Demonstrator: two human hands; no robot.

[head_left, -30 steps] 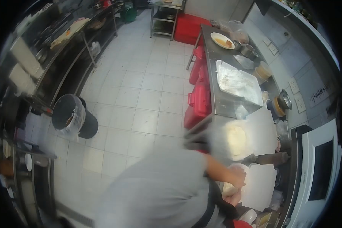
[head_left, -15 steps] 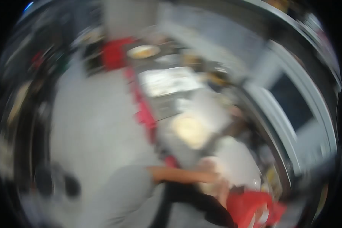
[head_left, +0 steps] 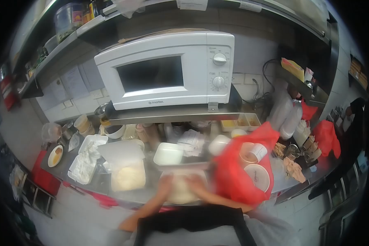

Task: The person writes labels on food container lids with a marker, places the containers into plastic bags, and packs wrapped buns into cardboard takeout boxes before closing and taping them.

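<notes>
Low in the middle of the head view, a pale dough-like mass point(head_left: 182, 192) lies in a light shallow container point(head_left: 203, 177) at the counter's front. My left hand point(head_left: 165, 184) is on its left side and my right hand point(head_left: 196, 184) on its right, both touching it. Motion blur smears the fingers, so their grip does not show. To the left, a second pale yellow mass point(head_left: 128, 179) sits in a container with a translucent lid point(head_left: 121, 152) behind it. Close on my right side stands a red plastic bag point(head_left: 229, 172) with round tubs point(head_left: 258, 177) in it.
A white microwave point(head_left: 151, 74) sits on a raised shelf point(head_left: 172, 115) behind the counter. A white tray point(head_left: 83, 170) lies at left, and a white tub point(head_left: 169, 153) stands behind my hands. Bottles and utensils point(head_left: 311, 149) crowd the right end.
The view has swung from the floor and the counter's length to face the microwave and counter squarely. My hands, earlier a blur at lower right beside the red bag, now appear centred over the dough-like mass.
</notes>
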